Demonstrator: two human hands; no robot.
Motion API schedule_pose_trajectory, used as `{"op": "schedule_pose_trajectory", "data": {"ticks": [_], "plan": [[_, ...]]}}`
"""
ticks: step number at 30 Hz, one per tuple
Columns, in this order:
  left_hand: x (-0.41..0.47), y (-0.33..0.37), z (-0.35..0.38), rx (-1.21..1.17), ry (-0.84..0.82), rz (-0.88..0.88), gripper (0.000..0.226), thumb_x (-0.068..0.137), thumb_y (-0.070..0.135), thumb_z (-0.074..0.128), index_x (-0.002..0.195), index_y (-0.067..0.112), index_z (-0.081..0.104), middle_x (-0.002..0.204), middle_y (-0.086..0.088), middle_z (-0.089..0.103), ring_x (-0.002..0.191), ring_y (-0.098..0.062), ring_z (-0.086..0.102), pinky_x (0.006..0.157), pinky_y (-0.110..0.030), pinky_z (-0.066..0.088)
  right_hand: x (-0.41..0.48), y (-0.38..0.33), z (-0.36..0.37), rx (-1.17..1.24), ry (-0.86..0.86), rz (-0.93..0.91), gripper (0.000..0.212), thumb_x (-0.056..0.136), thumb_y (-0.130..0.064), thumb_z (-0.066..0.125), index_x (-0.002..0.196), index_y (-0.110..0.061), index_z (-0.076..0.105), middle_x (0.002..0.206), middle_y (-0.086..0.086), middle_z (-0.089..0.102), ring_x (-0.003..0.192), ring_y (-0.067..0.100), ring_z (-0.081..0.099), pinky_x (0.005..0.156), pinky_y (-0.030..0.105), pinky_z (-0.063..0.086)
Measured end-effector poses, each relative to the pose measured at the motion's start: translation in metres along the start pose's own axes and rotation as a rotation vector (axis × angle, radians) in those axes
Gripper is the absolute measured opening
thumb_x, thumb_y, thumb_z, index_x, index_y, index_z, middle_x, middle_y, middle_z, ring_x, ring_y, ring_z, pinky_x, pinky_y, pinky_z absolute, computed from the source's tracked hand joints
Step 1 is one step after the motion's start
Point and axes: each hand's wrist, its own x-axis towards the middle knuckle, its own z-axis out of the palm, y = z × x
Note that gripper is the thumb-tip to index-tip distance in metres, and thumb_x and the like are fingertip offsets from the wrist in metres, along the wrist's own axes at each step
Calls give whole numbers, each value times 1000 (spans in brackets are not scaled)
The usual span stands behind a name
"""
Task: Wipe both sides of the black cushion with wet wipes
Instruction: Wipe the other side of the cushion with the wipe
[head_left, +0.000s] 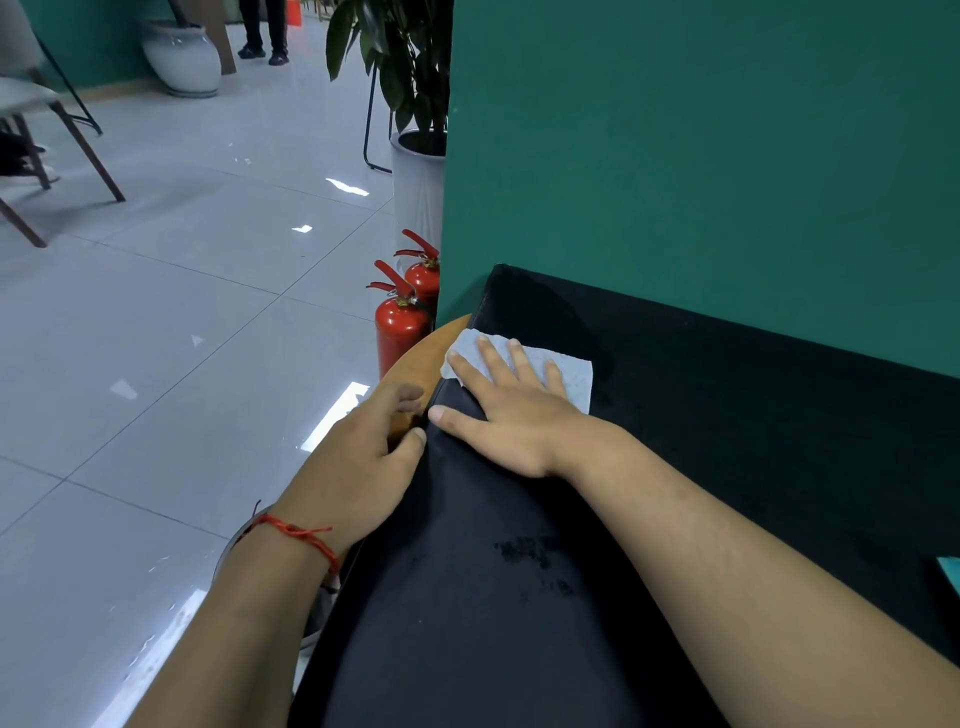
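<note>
- Pressing flat on the white wet wipe (574, 371) is how the right hand (511, 415) is seen from the head view, its fingers (491, 358) straight and spread, nothing curled around.
- The wipe is pinned against the far left corner of the black cushion (483, 613), with one corner hanging just past the cushion's edge.
- The cushion is laid lengthwise from the bottom of the view up toward the green wall (701, 156), on a rounded wooden worktop (428, 351) that shows at its left edge.
- The cushion's left edge is gripped by the left hand (358, 467): the thumb is set on top and the fingers are curled down the side, though they are blurred.
- A red string bracelet (304, 535) is worn on the left wrist.
- Dark damp speckles (530, 553) are spotted on the cushion between the two forearms.
- Two red fire extinguishers (400, 332) are stood on the tiled floor (156, 312), just beside the wall's corner.
</note>
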Motion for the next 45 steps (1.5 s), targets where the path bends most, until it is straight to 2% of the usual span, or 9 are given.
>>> {"op": "schedule_pose_trajectory", "data": {"ticks": [13, 17, 20, 25, 28, 31, 33, 38, 45], "plan": [[-6, 7, -11, 59, 32, -2, 44, 105, 13, 47, 145, 30, 48, 149, 11, 54, 138, -10, 50, 106, -25, 38, -34, -13, 11, 46, 169, -47, 79, 102, -75, 26, 167, -44, -6, 175, -16, -17, 161, 16, -22, 130, 55, -10], [-15, 24, -16, 163, 33, 20, 44, 108, 16, 46, 150, 28, 47, 155, 7, 50, 142, -15, 45, 107, -24, 34, -59, 9, -6, 193, 445, -29, 65, 109, -45, 43, 168, -37, 19, 176, -19, 9, 162, 8, 0, 131, 36, 4], [-26, 41, -9, 186, 29, 47, 38, 109, 24, 46, 146, 32, 49, 152, 12, 50, 137, -12, 48, 104, -24, 35, -86, 48, 2, 291, 413, 79, 52, 109, -31, 45, 161, -36, 41, 170, -20, 30, 158, 5, 19, 123, 24, 19], [-31, 58, 21, 363, 42, 181, 34, 104, 29, 51, 137, 29, 60, 139, 11, 60, 131, -12, 49, 111, -32, 41, -97, 65, 25, 149, 407, -21, 45, 111, -35, 43, 156, -38, 48, 168, -19, 35, 160, 11, 20, 130, 37, 17], [-18, 71, 46, 437, 29, 217, 42, 105, 30, 49, 146, 20, 55, 152, 4, 53, 145, -15, 41, 122, -33, 30, -97, 63, 25, 165, 452, -39, 47, 109, -31, 48, 156, -35, 48, 166, -17, 38, 156, 11, 27, 129, 39, 21], [13, 92, 72, 452, -14, 169, 48, 105, 14, 48, 152, 5, 46, 159, -13, 44, 151, -27, 33, 124, -35, 21, -98, 70, 20, 438, 526, -32, 51, 103, -16, 56, 152, -29, 53, 157, -17, 47, 143, 2, 39, 116, 20, 31], [34, 104, 89, 521, 10, 60, 55, 109, 21, 44, 159, 2, 33, 167, -19, 32, 157, -32, 23, 128, -38, 14, -100, 77, 16, 648, 605, 25, 52, 99, -6, 56, 144, -33, 59, 146, -21, 53, 127, -10, 47, 105, 8, 34], [65, 108, 129, 584, 104, -288, 84, 107, 58, 29, 165, 1, 7, 173, -22, 3, 161, -38, 0, 130, -50, 5, -97, 92, 12, 1214, 788, 175, 45, 97, 3, 55, 121, -33, 69, 127, -16, 69, 117, -5, 64, 105, 28, 51], [62, 94, 135, 697, 74, -289, 94, 103, 69, 20, 166, 4, -2, 173, -21, -7, 160, -38, -9, 130, -51, -3, -86, 102, 14, 1357, 746, 176, 39, 97, 0, 57, 118, -29, 71, 125, -11, 72, 112, -1, 68, 112, 39, 52]]}}
